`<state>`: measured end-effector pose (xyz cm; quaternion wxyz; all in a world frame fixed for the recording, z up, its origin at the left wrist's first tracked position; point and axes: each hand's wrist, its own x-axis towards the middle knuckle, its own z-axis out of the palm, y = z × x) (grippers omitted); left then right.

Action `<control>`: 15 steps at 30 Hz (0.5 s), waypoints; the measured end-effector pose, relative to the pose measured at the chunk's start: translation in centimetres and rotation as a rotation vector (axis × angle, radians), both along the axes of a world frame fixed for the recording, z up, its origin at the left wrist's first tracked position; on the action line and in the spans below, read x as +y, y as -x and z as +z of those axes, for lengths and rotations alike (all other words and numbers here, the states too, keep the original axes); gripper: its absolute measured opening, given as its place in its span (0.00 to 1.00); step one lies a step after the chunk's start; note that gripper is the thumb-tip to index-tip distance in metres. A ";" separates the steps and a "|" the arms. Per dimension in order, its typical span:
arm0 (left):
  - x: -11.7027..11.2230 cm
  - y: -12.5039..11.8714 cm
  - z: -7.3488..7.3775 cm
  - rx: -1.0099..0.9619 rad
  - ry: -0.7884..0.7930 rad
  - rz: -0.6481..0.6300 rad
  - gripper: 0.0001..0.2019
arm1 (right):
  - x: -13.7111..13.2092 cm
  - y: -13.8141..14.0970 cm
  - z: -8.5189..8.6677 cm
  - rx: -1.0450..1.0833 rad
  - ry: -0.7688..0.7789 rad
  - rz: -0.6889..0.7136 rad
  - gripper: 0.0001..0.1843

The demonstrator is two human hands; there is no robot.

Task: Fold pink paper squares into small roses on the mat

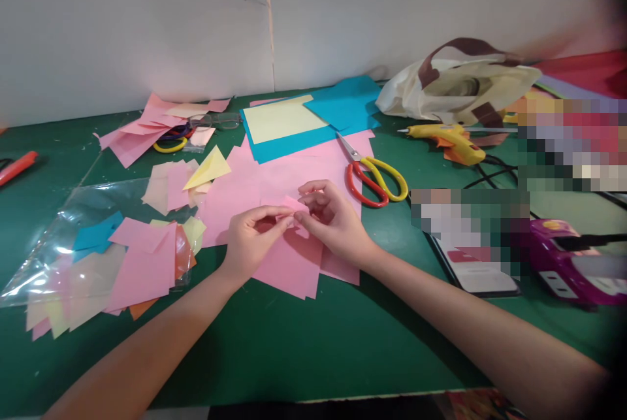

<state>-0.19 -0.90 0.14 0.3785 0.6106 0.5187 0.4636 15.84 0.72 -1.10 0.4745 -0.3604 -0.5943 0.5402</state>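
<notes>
Between both hands is a small folded piece of pink paper [296, 206], pinched at its edges. My left hand [249, 237] grips it between thumb and fingertips from the left. From the right, my right hand [333, 217] pinches it with thumb and forefinger, the other fingers curled; part of the paper is hidden behind the fingers. Beneath the hands lie several overlapping pink paper sheets [289, 270] on the green table. Just right of them rest scissors [375, 178] with one red and one yellow handle, blades pointing away from me.
Blue sheets [353, 103] and a pale yellow sheet [284, 121] lie behind. A clear plastic bag [132, 194] and paper scraps [147, 263] are at left. Rightward are a yellow glue gun [441, 139], a cream bag [406, 93], a phone [482, 276] and a purple object [553, 263].
</notes>
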 end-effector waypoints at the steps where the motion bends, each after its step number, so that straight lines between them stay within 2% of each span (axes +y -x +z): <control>1: 0.0 0.0 0.0 0.014 -0.008 -0.010 0.05 | 0.1 -0.1 -0.1 0.024 0.014 0.002 0.13; 4: 0.0 -0.1 -0.1 0.083 -0.026 -0.094 0.16 | 0.5 -0.3 -0.2 0.044 0.050 -0.014 0.06; 6: 0.1 -0.1 -0.1 0.113 -0.028 -0.132 0.21 | 0.8 -0.5 -0.3 0.052 0.097 -0.031 0.06; 11: 0.3 0.3 -0.5 0.108 -0.137 -0.066 0.07 | 1.0 -0.7 -0.3 0.113 0.190 0.048 0.08; 15: 0.4 0.5 -0.4 0.094 -0.169 -0.029 0.04 | 0.5 -0.5 0.0 0.109 0.149 0.109 0.10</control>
